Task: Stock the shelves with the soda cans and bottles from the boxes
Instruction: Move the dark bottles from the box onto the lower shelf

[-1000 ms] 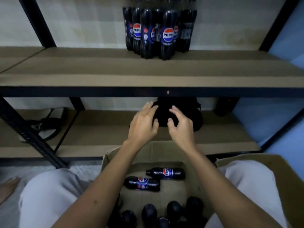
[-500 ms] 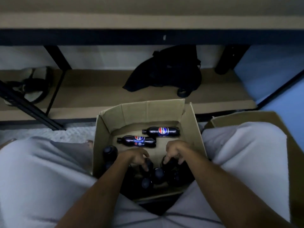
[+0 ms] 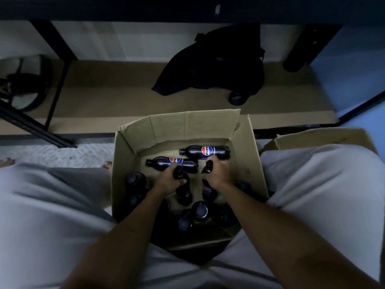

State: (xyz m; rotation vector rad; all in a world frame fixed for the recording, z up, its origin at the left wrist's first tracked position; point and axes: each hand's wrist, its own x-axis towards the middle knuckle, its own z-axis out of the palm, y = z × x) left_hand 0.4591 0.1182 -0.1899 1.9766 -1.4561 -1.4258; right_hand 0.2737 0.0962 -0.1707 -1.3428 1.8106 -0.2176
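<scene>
An open cardboard box [image 3: 253,155] stands between my knees and holds several dark Pepsi bottles. My left hand [image 3: 168,182] grips the neck of one upright bottle [image 3: 184,195]. My right hand [image 3: 216,174] grips the neck of another upright bottle [image 3: 207,191]. Two bottles lie flat at the far end of the box, one on the left [image 3: 164,162] and one on the right [image 3: 205,151]. More upright bottles [image 3: 201,210] stand near the front of the box.
The low shelf board [image 3: 108,97] runs behind the box, with a black bag [image 3: 212,63] on it and sandals [image 3: 27,84] at far left. A second cardboard box [image 3: 320,136] sits at right. Black shelf posts [image 3: 56,40] stand behind.
My hands dropped from near the shelf into the box and each closed round a bottle neck, lifting both bottles slightly. The view tilted down, so the upper shelf with stocked bottles left sight.
</scene>
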